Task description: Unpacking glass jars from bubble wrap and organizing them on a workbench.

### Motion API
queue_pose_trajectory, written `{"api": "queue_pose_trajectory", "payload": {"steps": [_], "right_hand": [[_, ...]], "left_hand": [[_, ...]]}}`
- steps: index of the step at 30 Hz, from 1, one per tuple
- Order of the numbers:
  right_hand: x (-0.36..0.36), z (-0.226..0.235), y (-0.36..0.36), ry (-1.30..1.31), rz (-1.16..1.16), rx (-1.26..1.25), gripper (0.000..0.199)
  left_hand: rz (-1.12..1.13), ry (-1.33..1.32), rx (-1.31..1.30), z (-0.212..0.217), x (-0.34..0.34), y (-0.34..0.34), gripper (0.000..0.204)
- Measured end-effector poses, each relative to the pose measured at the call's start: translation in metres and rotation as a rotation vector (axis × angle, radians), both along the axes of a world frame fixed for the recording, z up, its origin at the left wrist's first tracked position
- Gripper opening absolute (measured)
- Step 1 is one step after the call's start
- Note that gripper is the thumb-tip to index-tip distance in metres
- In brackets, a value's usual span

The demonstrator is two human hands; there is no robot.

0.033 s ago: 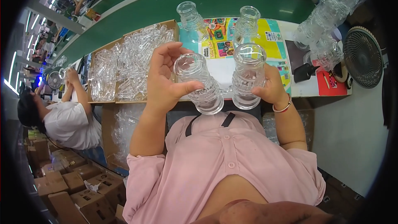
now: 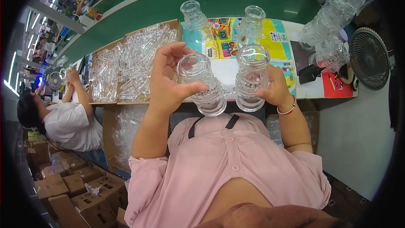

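Clear ribbed plastic jars fill both hands: the left hand curls its fingers round one jar, the right hand grips another jar. Behind them lies a colourful printed sheet, with a cardboard box of clear parts to its left.

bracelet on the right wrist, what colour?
Red and silver-white bands on the bracelet, just below the right hand. Head view shows it best.

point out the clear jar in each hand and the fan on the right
clear jar in the left hand [image 2: 202, 85], head view, on its ribbed side wall
clear jar in the right hand [image 2: 252, 80], head view, on its ribbed body
small black fan [image 2: 370, 58], head view, centre of its round grille
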State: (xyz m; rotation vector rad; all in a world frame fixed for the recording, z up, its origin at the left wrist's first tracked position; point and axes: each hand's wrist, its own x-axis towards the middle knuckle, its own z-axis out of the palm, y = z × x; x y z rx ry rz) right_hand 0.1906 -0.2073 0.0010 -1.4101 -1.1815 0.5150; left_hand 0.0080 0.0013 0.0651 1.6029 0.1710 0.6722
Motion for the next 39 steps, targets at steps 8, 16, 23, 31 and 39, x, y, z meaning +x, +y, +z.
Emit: {"api": "queue_pose_trajectory", "payload": {"steps": [8,16,23,31,39], "right_hand": [[-0.015,-0.001,0.011,-0.1,0.005,-0.109,0.076],[-0.023,-0.004,0.023,-0.108,-0.007,-0.09,0.076],[-0.016,0.001,0.027,-0.435,-0.029,0.027,0.077],[-0.004,0.004,0.04,-0.767,-0.076,0.215,0.061],[0.008,-0.029,0.049,-0.661,-0.115,0.22,0.063]], "left_hand": [[0.142,0.037,0.102,-0.006,-0.005,-0.001,0.086],[0.22,0.083,0.314,-0.004,-0.005,-0.002,0.081],[0.084,-0.052,0.381,-0.014,-0.014,0.003,0.08],[0.043,-0.147,0.464,-0.02,-0.011,0.009,0.075],[0.167,-0.047,0.514,-0.036,0.009,0.034,0.071]]}}
